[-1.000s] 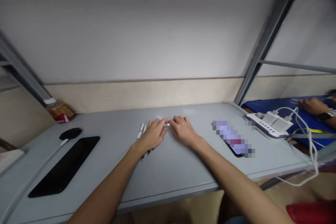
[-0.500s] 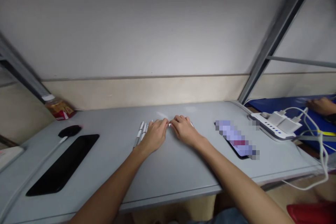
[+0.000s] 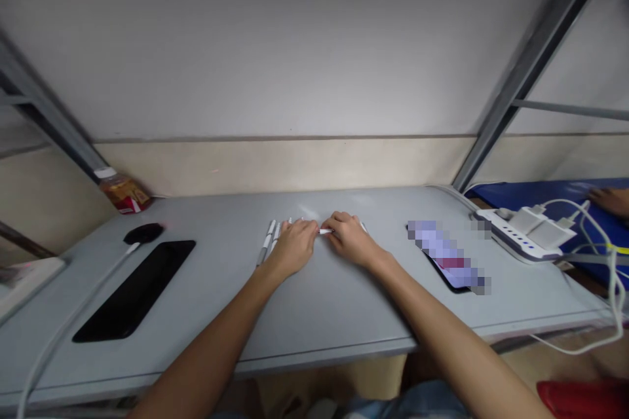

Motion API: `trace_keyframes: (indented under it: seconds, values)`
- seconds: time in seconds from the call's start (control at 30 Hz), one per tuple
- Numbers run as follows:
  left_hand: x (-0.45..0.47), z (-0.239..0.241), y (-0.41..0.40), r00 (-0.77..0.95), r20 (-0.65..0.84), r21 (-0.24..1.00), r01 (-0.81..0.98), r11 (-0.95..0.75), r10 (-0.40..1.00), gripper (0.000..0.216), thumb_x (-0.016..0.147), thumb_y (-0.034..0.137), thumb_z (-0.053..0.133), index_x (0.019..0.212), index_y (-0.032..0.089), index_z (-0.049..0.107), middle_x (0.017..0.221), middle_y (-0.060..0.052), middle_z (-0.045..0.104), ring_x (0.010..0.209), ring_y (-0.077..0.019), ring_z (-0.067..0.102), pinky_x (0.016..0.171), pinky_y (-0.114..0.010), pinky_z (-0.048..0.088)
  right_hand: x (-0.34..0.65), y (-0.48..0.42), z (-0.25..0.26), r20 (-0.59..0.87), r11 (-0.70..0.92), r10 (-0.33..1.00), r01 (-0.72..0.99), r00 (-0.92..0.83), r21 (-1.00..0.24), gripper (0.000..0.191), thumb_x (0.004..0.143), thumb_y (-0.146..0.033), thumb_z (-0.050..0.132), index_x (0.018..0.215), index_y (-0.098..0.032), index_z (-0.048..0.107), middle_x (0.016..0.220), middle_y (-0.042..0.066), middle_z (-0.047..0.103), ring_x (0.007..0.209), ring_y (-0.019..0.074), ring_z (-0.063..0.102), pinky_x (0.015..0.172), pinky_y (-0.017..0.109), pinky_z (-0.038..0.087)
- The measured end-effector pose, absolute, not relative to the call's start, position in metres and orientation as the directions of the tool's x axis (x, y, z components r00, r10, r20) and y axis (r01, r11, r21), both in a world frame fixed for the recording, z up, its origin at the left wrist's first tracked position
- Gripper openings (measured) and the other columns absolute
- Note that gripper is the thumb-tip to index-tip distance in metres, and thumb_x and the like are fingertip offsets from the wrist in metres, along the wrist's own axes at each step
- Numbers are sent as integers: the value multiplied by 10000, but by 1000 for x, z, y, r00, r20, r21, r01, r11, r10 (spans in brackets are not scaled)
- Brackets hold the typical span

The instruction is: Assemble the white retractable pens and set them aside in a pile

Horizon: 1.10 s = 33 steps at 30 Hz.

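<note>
A slim white pen (image 3: 325, 231) spans the small gap between my hands, just above or on the grey desk. My left hand (image 3: 296, 243) pinches its left end, fingers closed. On the right, my right hand (image 3: 348, 239) grips the other end with bent fingers. Several white-and-grey pens (image 3: 266, 242) lie side by side beside and partly beneath my left hand, which hides much of them. A small white tip (image 3: 363, 227) shows past my right hand; what it belongs to is hidden.
Left on the desk (image 3: 324, 327) are a black flat slab (image 3: 135, 291), a black round pad (image 3: 143, 234) with a white cable, and a bottle (image 3: 124, 191). To the right lie a phone (image 3: 442, 255) and a power strip (image 3: 515, 239) with plugs. Another person's hand (image 3: 610, 200) rests beyond.
The gap between my hands has widened a little, and more of the white pen shows between them. The whole view has shifted slightly.
</note>
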<state>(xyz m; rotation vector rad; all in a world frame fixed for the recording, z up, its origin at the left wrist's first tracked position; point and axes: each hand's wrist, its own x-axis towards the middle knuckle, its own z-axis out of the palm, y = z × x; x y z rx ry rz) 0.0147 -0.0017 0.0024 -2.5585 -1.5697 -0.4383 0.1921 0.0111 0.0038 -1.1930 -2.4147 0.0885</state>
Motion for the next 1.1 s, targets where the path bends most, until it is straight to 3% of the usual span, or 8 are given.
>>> trace_keyframes:
  seconds: [0.2,0.37,0.6,0.7,0.87,1.0,1.1]
  values:
    - [19,1,-5,412,290,112,882,-459,864,321,990,320,228,969,209,529,914,-53,651,901,-222,585,818,-372,350,197,15,3,435,671,731,666,-525,-325,179,855,-92,539,985,-177,628,939,54,589,902,174,524,762,258,387]
    - [20,4,-9,417,303,184,856,-482,857,294,980,376,285,1038,226,531,993,-54,655,939,-231,587,870,-404,347,196,18,2,464,665,727,687,-506,-293,217,836,-51,512,965,-185,623,934,56,577,890,187,486,757,273,379]
    - [14,8,-8,455,328,153,839,-522,828,321,984,337,292,1150,270,559,1035,-44,660,985,-216,570,841,-367,333,202,23,1,499,642,740,695,-450,-325,230,807,-32,518,953,-180,617,902,58,570,864,192,474,751,280,373]
    - [12,10,-7,438,345,179,838,-516,830,336,987,318,287,1203,318,544,1030,-24,667,989,-201,569,839,-359,327,206,24,3,535,639,745,655,-398,-403,186,814,-53,523,906,-180,623,879,49,579,840,177,492,747,273,380]
    - [9,12,-3,317,389,315,837,-448,865,314,977,334,303,1124,277,574,1012,-25,678,987,-196,584,884,-365,357,211,29,6,558,610,785,492,-269,-621,98,817,-156,571,892,-175,632,879,37,619,819,157,540,757,273,401]
    - [10,16,-2,233,424,467,771,-432,875,305,958,367,331,1141,265,553,996,-11,679,900,-168,614,830,-320,437,212,36,6,416,438,898,203,-143,-876,241,859,-354,533,980,-168,626,823,27,618,715,137,548,691,268,426]
    - [12,19,-3,215,409,556,712,-429,887,325,949,364,342,1190,264,535,1030,-12,682,875,-153,629,803,-294,472,213,39,6,290,289,944,-30,-158,-957,362,886,-451,466,1068,-171,608,759,5,566,609,110,497,591,238,401]
